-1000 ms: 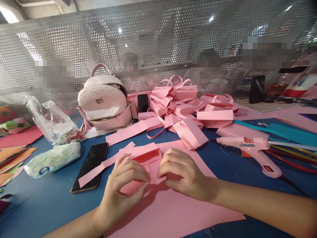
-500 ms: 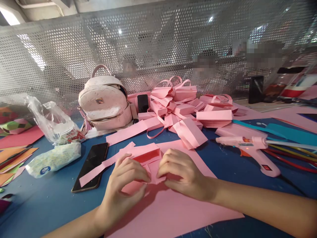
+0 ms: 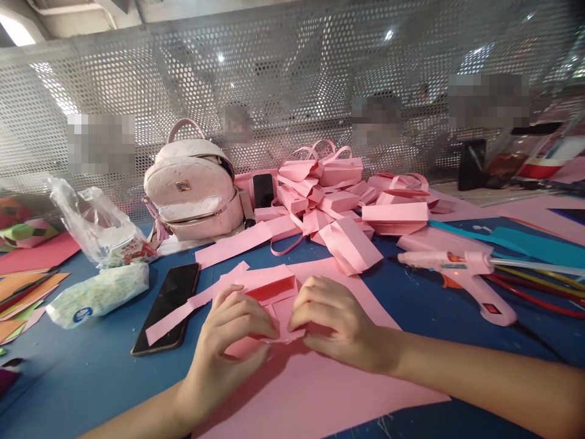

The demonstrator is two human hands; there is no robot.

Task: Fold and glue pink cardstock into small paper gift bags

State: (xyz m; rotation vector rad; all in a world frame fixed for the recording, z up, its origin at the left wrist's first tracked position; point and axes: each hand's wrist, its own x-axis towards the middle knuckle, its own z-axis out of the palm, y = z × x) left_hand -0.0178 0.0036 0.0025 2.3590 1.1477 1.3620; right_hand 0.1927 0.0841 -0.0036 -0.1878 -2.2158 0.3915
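Observation:
A small folded pink paper piece (image 3: 284, 311) is pinched between my two hands. My left hand (image 3: 237, 338) grips its left edge, with thumb and fingers curled together. On its right edge the fingers and thumb of my right hand (image 3: 336, 323) are closed. Both hands are over a large pink sheet (image 3: 320, 387) on the blue table. Just beyond the fingers lies an open pink paper box (image 3: 274, 285), a long strip (image 3: 169, 323) reaching left from it across a black phone (image 3: 176, 292).
A pink glue gun (image 3: 461, 268) lies at the right. Behind are a heap of pink paper bags (image 3: 329, 189) and a pale backpack (image 3: 196, 189). A tissue pack (image 3: 100, 296) and a plastic bag (image 3: 91, 213) sit at the left. A perforated metal screen (image 3: 292, 79) stands behind the table.
My hands and the paper piece have hardly moved. Behind the screen, another blurred patch has appeared at the left.

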